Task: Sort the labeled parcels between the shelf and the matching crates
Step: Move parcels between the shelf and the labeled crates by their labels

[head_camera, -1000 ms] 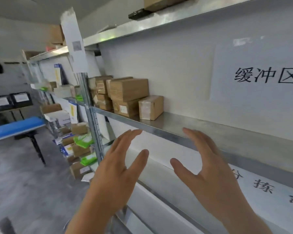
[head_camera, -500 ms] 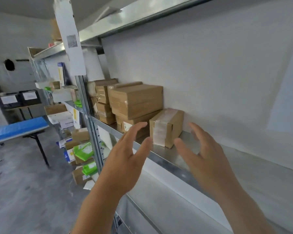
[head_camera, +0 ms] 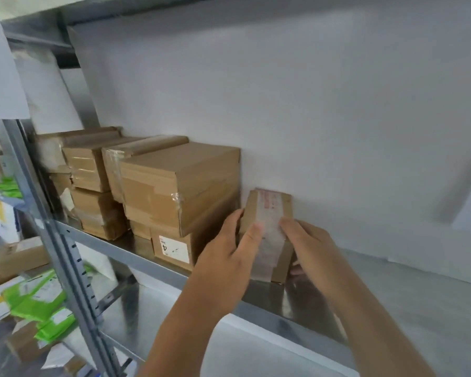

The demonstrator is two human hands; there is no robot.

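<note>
Box (head_camera: pixel 267 229) on the metal shelf (head_camera: pixel 392 303), straight ahead between both hands, just right of the stacked cartons (head_camera: pixel 180 186), long axis running front to back toward the wall. Left hand (head_camera: pixel 229 257) gripping its left side, thumb over the taped top; right hand (head_camera: pixel 307 248) clasping the right side. Both equally near, ready for a 2-handed pull straight off the shelf edge

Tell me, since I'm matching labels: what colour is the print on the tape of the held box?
Red, on clear tape across the brown box, head view.

both hands (head_camera: pixel 267 251) around parcel (head_camera: pixel 269 213) (taped)
</note>
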